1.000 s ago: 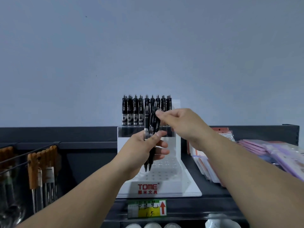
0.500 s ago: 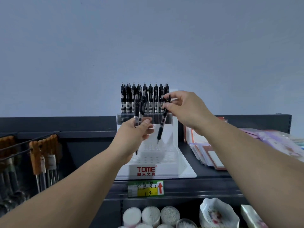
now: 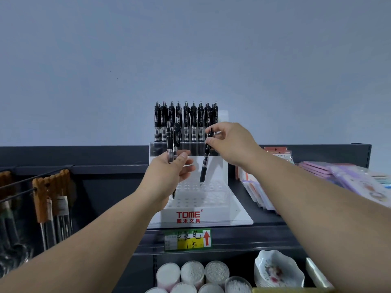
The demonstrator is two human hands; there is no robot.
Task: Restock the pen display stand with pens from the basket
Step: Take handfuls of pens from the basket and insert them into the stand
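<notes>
Currently, one entry, head view.

Item one: pen display stand (image 3: 229, 210), white and stepped, standing on a dark shelf (image 3: 268, 220) against the wall. Its raised back tier carries a full row of black pens (image 3: 186, 123), upright. The lower perforated deck (image 3: 211, 195) shows us only bare holes.

Item two: right hand (image 3: 232, 142), its fingers (image 3: 214, 142) pinching one black pen (image 3: 205, 163) near the clicker end. The pen points tip down, slightly tilted, and hangs just above the rear holes of the deck. We judge that the high pinch keeps the tip in sight for aiming at a hole.

Item three: left hand (image 3: 167, 178), closed round a small bunch of spare pens (image 3: 170, 144). It holds them upright at the left of the deck, beside the working pen yet apart from it, presumably as a ready supply. The basket is not in view.

Room: the space above the deck is open, but the back tier's front wall stands close behind the pen and the left hand's bunch crowds the left side. We reckon a straight downward entry suits best.

Edges: the stand's base lip sits near the shelf front, above a price label (image 3: 188, 240).

Neighbours: stacked stationery packs (image 3: 349, 176) to the right of the stand; wooden-handled utensils (image 3: 50, 193) hanging well to the left.
</notes>
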